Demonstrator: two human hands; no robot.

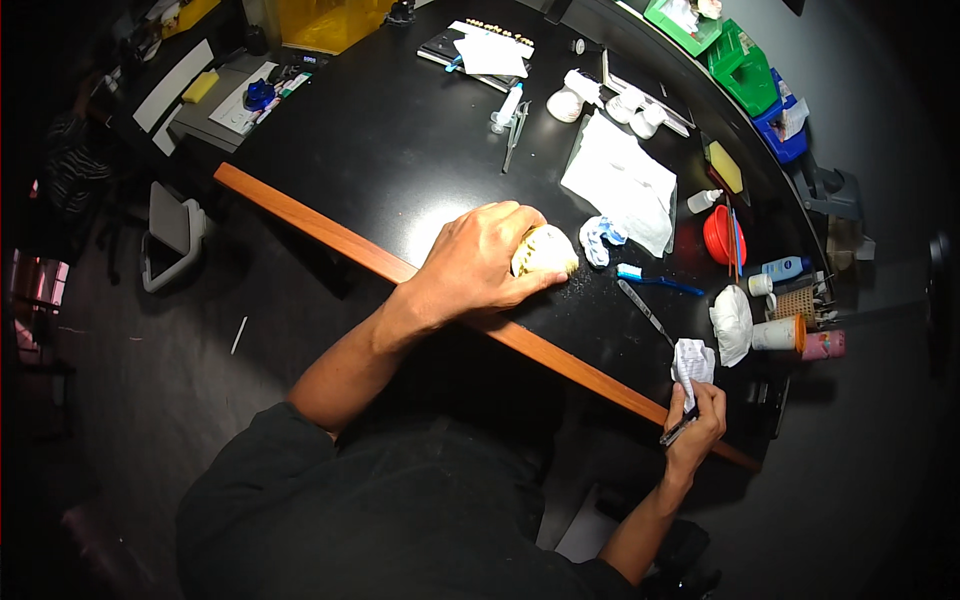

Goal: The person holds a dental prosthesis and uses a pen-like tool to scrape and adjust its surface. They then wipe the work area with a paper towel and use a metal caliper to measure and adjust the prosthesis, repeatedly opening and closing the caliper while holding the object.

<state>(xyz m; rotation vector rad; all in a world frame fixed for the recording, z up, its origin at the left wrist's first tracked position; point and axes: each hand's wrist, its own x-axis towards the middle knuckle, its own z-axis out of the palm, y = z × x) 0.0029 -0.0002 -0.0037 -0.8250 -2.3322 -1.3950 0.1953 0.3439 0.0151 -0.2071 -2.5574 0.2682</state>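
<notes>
My left hand (pixel 478 255) is closed around a rounded, pale yellow-white plaster cast (pixel 543 250) with a ridged edge, just above the bench near its wooden front edge. The palm and fingers cover part of the cast. Over the bench's right front corner, my right hand (pixel 706 418) pinches a crumpled piece of white printed paper (pixel 692 362) together with a slim dark tool (pixel 678 430), whose kind I cannot make out. A grey-handled knife (pixel 645 308) lies close to the paper. Beyond the cast are a crumpled blue-and-white wad (pixel 601 240) and a blue toothbrush (pixel 660 280).
A white sheet (pixel 625 185) lies on the black bench (pixel 370 140), behind the wad. To the right are a red bowl (pixel 718 235), a white cloth bundle (pixel 732 326) and several containers. Farther back sit white bottles (pixel 570 98), a syringe (pixel 507 108) and a notebook (pixel 440 50).
</notes>
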